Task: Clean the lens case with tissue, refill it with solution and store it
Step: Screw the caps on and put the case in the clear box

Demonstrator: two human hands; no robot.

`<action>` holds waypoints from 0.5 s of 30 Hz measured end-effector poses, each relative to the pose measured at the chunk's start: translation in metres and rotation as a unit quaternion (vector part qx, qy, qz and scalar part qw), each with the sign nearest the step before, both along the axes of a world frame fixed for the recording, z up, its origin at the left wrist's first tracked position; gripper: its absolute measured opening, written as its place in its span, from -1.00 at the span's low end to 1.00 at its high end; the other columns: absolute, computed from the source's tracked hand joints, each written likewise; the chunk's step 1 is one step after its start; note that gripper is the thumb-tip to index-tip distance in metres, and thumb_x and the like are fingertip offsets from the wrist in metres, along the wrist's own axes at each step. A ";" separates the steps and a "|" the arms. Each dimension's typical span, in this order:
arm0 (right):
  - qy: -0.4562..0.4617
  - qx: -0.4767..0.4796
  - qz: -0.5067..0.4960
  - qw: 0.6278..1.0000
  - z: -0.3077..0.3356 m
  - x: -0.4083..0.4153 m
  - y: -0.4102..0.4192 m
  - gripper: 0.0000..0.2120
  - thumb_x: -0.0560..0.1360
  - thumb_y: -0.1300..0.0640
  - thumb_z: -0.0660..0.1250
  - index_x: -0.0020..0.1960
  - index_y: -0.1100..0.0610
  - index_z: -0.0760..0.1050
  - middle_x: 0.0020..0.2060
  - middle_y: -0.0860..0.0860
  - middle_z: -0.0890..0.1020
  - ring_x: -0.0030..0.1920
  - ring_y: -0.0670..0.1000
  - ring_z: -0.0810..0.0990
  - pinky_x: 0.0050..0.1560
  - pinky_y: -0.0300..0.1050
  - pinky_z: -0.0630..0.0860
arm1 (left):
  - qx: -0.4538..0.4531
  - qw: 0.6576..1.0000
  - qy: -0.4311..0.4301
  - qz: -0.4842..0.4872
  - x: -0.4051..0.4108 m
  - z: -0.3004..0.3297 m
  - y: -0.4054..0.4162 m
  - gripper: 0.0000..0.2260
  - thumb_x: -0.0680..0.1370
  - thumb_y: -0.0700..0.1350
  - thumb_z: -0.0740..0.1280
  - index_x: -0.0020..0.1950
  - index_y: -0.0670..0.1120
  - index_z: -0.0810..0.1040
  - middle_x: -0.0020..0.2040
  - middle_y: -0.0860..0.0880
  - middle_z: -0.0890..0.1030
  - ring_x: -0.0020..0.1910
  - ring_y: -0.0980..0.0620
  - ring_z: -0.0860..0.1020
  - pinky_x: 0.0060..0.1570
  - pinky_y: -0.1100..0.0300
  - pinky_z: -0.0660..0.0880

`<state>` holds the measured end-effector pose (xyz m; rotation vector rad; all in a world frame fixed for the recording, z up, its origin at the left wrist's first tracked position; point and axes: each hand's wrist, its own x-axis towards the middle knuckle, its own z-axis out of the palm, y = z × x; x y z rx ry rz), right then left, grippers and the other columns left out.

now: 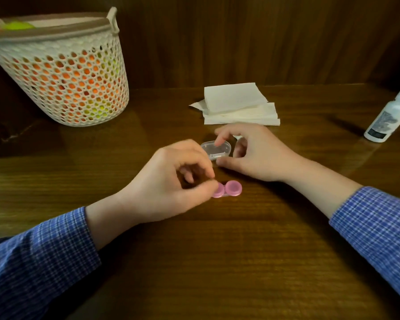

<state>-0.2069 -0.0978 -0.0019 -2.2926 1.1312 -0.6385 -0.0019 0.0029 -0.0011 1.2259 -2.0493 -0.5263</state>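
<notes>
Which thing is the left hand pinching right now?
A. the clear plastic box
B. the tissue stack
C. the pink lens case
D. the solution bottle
C: the left hand pinches the left cap of the pink lens case on the table, while the right hand holds the clear plastic box; the tissue stack and solution bottle lie untouched.

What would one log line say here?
left hand: pinches pink lens case | right hand: holds clear box | tissues: untouched
</notes>
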 end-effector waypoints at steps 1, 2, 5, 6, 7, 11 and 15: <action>0.017 -0.005 0.004 1.000 -0.002 0.002 0.000 -0.74 0.46 0.00 0.55 0.10 -0.16 0.58 0.14 -0.12 0.65 -0.24 -0.06 0.64 -0.15 -0.08 0.66 | -0.012 0.999 0.014 0.039 0.002 -0.001 -0.003 -0.88 0.50 -0.02 0.47 0.00 0.00 0.69 0.01 0.11 0.63 -0.03 0.03 0.64 -0.20 0.13 0.63; 0.026 -0.016 0.007 1.000 -0.003 0.003 0.000 -0.75 0.47 -0.02 0.54 0.11 -0.17 0.58 0.12 -0.12 0.66 -0.20 -0.07 0.63 -0.11 -0.06 0.65 | -0.025 0.996 0.011 0.085 0.005 -0.002 -0.006 -0.86 0.50 -0.03 0.47 0.04 0.02 0.67 0.01 0.13 0.61 -0.08 0.06 0.62 -0.23 0.15 0.62; 0.002 -0.048 0.018 0.999 -0.002 0.000 0.002 -0.74 0.49 -0.06 0.51 0.16 -0.16 0.61 0.11 -0.18 0.67 -0.05 -0.12 0.63 -0.01 -0.10 0.63 | -0.004 0.986 -0.034 0.166 0.011 -0.005 -0.016 -0.63 0.48 0.00 0.53 0.26 0.09 0.58 0.09 0.18 0.59 -0.08 0.17 0.58 -0.24 0.30 0.53; -0.010 -0.058 0.024 0.998 -0.001 -0.002 0.003 -0.73 0.49 -0.08 0.50 0.18 -0.15 0.62 0.11 -0.20 0.67 -0.04 -0.14 0.62 -0.02 -0.15 0.63 | 0.012 0.986 -0.035 0.162 0.012 -0.006 -0.018 -0.55 0.46 0.03 0.55 0.32 0.10 0.54 0.12 0.20 0.59 -0.03 0.20 0.58 -0.21 0.35 0.52; -0.019 -0.067 0.030 0.997 0.000 -0.003 0.005 -0.72 0.49 -0.09 0.49 0.19 -0.15 0.63 0.11 -0.21 0.67 -0.02 -0.18 0.62 -0.05 -0.20 0.63 | 0.021 0.988 -0.029 0.151 0.012 -0.007 -0.019 -0.49 0.44 0.05 0.56 0.36 0.09 0.52 0.13 0.22 0.60 0.00 0.21 0.59 -0.20 0.37 0.52; -0.030 -0.120 0.089 0.988 0.003 -0.003 0.017 -0.73 0.51 -0.07 0.46 0.19 -0.05 0.64 0.13 -0.12 0.69 -0.06 -0.15 0.62 -0.06 -0.24 0.59 | 0.011 0.993 0.026 0.113 0.010 -0.006 -0.018 -0.53 0.44 -0.02 0.58 0.32 0.01 0.56 0.06 0.18 0.67 0.04 0.19 0.65 -0.11 0.30 0.61; -0.019 -0.202 0.131 0.970 0.009 -0.004 0.024 -0.75 0.52 0.01 0.45 0.12 0.11 0.70 0.15 0.01 0.71 -0.06 -0.06 0.68 -0.09 -0.16 0.62 | -0.011 0.994 0.042 0.097 0.010 -0.005 -0.017 -0.61 0.45 -0.10 0.59 0.25 -0.04 0.62 0.03 0.13 0.70 0.03 0.14 0.67 -0.05 0.20 0.66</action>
